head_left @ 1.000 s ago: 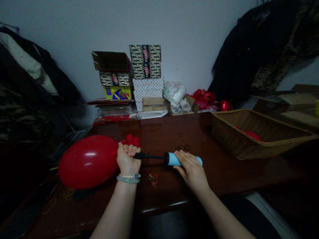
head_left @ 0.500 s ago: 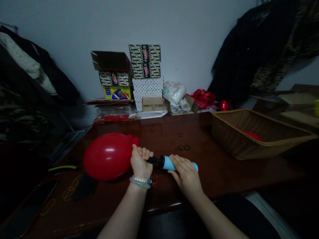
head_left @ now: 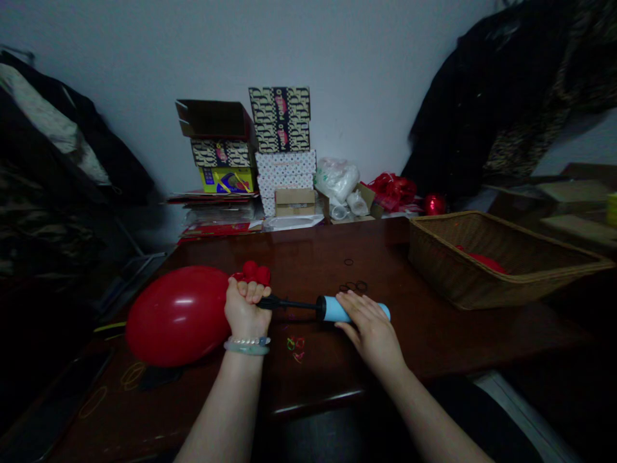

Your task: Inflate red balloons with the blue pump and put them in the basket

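Note:
A large red balloon lies at the left, its neck hidden inside my left hand. That hand is closed around the balloon's neck and the black nozzle end of a balloon pump. My right hand is wrapped over the light blue barrel of the balloon pump. Between the hands a length of black rod shows. Just behind my left fist sits a cluster of small red balls or knots. Small coloured rubber bands lie on the table between my forearms.
Black rings lie on the brown table beyond the pump. A wicker basket with red items stands at the right. Yellow rubber bands and a dark phone-like slab are at the left. Stacked boxes line the wall.
My left hand has moved left with the balloon and the pump's nozzle end. My right hand shifted slightly right. More of the black rod shows now, and the balloon sits further left.

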`<act>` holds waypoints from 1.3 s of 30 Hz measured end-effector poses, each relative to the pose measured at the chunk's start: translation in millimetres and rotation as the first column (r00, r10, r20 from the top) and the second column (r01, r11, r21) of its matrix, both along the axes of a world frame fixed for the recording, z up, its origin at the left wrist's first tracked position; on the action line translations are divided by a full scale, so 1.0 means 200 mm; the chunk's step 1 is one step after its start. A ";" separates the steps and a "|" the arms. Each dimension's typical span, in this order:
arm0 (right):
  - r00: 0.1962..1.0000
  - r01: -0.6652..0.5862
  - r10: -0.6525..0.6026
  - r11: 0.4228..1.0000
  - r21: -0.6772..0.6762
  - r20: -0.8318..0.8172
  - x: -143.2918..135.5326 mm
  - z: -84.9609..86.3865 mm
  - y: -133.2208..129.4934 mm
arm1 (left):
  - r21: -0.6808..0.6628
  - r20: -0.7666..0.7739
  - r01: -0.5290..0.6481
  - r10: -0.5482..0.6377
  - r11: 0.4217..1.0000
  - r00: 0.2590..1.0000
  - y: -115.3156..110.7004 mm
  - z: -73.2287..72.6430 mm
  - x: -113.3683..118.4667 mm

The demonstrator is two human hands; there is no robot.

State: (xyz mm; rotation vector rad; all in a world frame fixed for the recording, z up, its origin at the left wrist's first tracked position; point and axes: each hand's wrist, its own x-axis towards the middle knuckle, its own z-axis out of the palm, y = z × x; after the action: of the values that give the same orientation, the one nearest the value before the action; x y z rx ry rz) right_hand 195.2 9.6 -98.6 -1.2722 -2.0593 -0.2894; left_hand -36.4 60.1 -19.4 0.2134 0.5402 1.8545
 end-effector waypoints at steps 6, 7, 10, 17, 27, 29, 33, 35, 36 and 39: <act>0.999 -0.010 0.011 0.999 0.040 -0.036 0.02 -0.01 0.00 | 0.017 0.009 0.000 0.000 1.000 1.000 -0.01 -0.01 0.02; 0.999 -0.006 0.008 0.999 0.050 -0.047 0.02 -0.01 0.00 | 0.016 0.010 0.000 0.000 1.000 1.000 -0.01 -0.01 0.03; 0.997 -0.001 0.007 0.997 0.077 -0.075 -0.01 0.00 -0.01 | 0.009 0.014 0.007 -0.007 1.000 1.000 -0.02 -0.02 0.07; 0.995 -0.018 0.023 0.999 0.049 -0.102 -0.12 -0.02 -0.04 | -0.014 -0.018 0.020 -0.020 1.000 1.000 -0.04 -0.07 0.18; 0.997 -0.034 0.035 0.999 0.004 -0.076 -0.11 0.00 -0.02 | -0.017 -0.059 0.014 -0.015 1.000 0.998 -0.03 -0.06 0.15; 0.998 -0.027 0.027 1.000 0.004 -0.058 -0.08 -0.01 -0.01 | -0.011 -0.045 0.007 -0.007 1.000 0.999 -0.02 -0.05 0.12; 1.000 -0.010 0.011 1.000 0.022 -0.022 0.00 -0.02 0.01 | -0.001 -0.009 -0.008 0.008 1.000 1.000 0.00 -0.03 0.04; 1.000 -0.007 0.008 0.999 0.036 -0.015 0.03 -0.02 0.02 | 0.006 0.003 -0.020 0.020 1.000 1.000 0.01 -0.02 0.01; 1.000 -0.007 0.007 0.999 0.044 -0.015 0.04 -0.02 0.02 | 0.008 0.007 -0.027 0.027 1.000 1.000 0.01 -0.01 0.00; 1.000 -0.009 0.010 0.998 0.055 -0.019 0.05 -0.02 0.03 | 0.005 0.014 -0.039 0.039 0.999 0.999 0.01 0.00 -0.01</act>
State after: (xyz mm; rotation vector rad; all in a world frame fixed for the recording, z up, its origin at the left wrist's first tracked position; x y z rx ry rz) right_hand 204.8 14.7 -101.9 -1.2277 -2.0268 -0.3257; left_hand -37.5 61.2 -20.4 0.1949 0.5338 1.8938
